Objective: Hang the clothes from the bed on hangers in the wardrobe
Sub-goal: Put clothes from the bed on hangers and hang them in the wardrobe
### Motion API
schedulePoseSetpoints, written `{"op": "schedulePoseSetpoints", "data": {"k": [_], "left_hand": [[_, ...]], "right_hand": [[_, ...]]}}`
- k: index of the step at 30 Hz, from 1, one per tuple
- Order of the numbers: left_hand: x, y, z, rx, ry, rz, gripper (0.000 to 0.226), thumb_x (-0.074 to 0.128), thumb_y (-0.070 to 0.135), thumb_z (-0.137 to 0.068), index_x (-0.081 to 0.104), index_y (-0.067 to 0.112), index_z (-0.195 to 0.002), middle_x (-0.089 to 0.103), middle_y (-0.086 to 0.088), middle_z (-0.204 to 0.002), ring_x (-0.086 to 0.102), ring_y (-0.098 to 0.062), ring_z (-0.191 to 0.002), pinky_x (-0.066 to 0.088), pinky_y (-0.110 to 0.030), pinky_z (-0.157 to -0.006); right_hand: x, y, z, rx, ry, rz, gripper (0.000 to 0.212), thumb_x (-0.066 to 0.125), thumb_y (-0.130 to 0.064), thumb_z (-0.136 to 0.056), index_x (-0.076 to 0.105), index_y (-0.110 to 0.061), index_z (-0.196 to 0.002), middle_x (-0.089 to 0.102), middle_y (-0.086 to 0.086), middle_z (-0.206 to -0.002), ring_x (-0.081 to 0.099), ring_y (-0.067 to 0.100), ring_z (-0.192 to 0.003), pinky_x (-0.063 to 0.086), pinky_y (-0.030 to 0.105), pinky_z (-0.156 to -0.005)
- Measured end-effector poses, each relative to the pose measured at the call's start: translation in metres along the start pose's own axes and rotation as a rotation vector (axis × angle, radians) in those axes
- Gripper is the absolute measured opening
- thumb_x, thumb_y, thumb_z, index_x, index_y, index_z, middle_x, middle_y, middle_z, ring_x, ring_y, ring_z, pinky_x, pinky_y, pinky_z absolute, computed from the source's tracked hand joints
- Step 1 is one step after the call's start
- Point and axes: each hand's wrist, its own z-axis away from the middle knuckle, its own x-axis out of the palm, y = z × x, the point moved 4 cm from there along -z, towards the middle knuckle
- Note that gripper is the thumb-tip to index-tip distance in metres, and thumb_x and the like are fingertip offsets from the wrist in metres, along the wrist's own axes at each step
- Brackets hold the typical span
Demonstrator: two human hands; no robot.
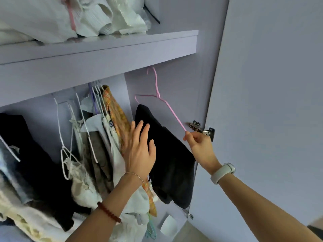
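Wardrobe interior. Right hand (197,142) pinches the lower end of a pink wire hanger (158,96) bearing a black garment (167,154), at 3 o'clock of the left hand (138,151), which presses flat, fingers straight, against the hung clothes (111,130).

View 1 of 1, head camera: you look forward and slightly up into the wardrobe (108,55) at close range. Shelf edge toward 11 o'clock, open door (271,102) at 3 o'clock, both forearms entering from 6 o'clock.
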Motion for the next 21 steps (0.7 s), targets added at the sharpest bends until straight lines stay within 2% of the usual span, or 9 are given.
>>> {"op": "schedulePoseSetpoints", "data": {"k": [3,6,8,10,11,12,14,18,21], "left_hand": [[0.026,0.032,0.0,-0.072,-0.117,0.185,0.058,0.032,0.035,-0.092,0.033,0.002,-0.14,0.028,-0.015,-0.148,0.022,-0.032,-0.139,0.032,-0.054,-0.106],[0.055,0.066,0.001,-0.038,-0.209,0.191,0.072,0.025,0.048,-0.09,0.024,0.001,-0.143,0.02,-0.017,-0.151,0.017,-0.032,-0.14,0.016,-0.048,-0.114],[0.075,0.098,0.006,-0.006,-0.298,0.209,0.067,0.032,0.047,-0.093,0.031,-0.001,-0.14,0.028,-0.018,-0.148,0.018,-0.033,-0.139,0.004,-0.04,-0.113],[0.092,0.127,0.015,-0.021,-0.358,0.326,0.041,0.043,0.032,-0.096,0.052,-0.001,-0.119,0.054,-0.021,-0.122,0.041,-0.039,-0.123,0.023,-0.042,-0.107],[0.1,0.141,0.022,-0.025,-0.373,0.397,0.028,0.047,0.024,-0.095,0.057,0.0,-0.104,0.061,-0.019,-0.099,0.052,-0.04,-0.103,0.036,-0.042,-0.091],[0.107,0.156,0.031,-0.004,-0.394,0.438,0.02,0.049,0.018,-0.094,0.058,-0.001,-0.092,0.059,-0.014,-0.078,0.055,-0.039,-0.081,0.039,-0.04,-0.071],[0.123,0.19,0.056,0.104,-0.479,0.47,0.017,0.051,0.011,-0.093,0.055,-0.001,-0.082,0.045,-0.001,-0.052,0.043,-0.03,-0.05,0.03,-0.033,-0.052],[0.136,0.268,0.122,0.225,-0.704,0.652,0.023,0.049,0.008,-0.093,0.048,0.02,-0.073,0.038,0.007,-0.046,0.033,-0.013,-0.04,0.023,-0.03,-0.045],[0.127,0.33,0.165,0.343,-0.806,0.754,0.026,0.048,0.011,-0.093,0.048,0.025,-0.071,0.035,0.009,-0.043,0.044,-0.01,-0.049,0.023,-0.02,-0.044]], "right_hand": [[-0.049,0.015,0.028,0.022,-0.007,0.067,0.031,0.052,-0.017,-0.092,0.061,-0.008,-0.063,0.037,-0.009,-0.04,0.034,0.006,-0.038,0.027,0.012,-0.043],[-0.104,0.033,0.069,0.094,-0.013,0.114,0.032,0.053,-0.02,-0.092,0.061,-0.007,-0.063,0.035,-0.01,-0.038,0.031,0.006,-0.036,0.024,0.011,-0.041],[-0.139,0.045,0.101,0.144,0.0,0.166,0.032,0.053,-0.022,-0.091,0.06,-0.008,-0.063,0.034,-0.01,-0.036,0.031,0.007,-0.036,0.024,0.011,-0.041],[-0.172,0.058,0.131,0.198,0.022,0.225,0.032,0.055,-0.025,-0.09,0.06,-0.011,-0.061,0.034,-0.01,-0.039,0.03,0.007,-0.038,0.025,0.013,-0.043],[-0.189,0.066,0.147,0.233,0.032,0.246,0.032,0.055,-0.026,-0.09,0.06,-0.012,-0.061,0.035,-0.009,-0.041,0.03,0.007,-0.038,0.026,0.013,-0.044],[-0.207,0.074,0.164,0.269,0.032,0.278,0.033,0.055,-0.027,-0.09,0.06,-0.014,-0.06,0.036,-0.009,-0.042,0.032,0.007,-0.039,0.027,0.013,-0.044],[-0.247,0.088,0.2,0.333,0.026,0.408,0.036,0.054,-0.03,-0.09,0.054,-0.023,-0.055,0.04,-0.008,-0.041,0.036,0.006,-0.042,0.028,0.014,-0.047],[-0.314,0.105,0.274,0.415,0.041,0.719,0.046,0.037,-0.056,-0.084,0.06,-0.019,-0.068,0.056,-0.006,-0.062,0.052,0.016,-0.06,0.043,0.032,-0.059],[-0.34,0.103,0.318,0.397,0.161,0.739,0.034,0.043,-0.044,-0.091,0.066,-0.021,-0.101,0.062,-0.002,-0.09,0.058,0.017,-0.076,0.049,0.037,-0.07]]}}
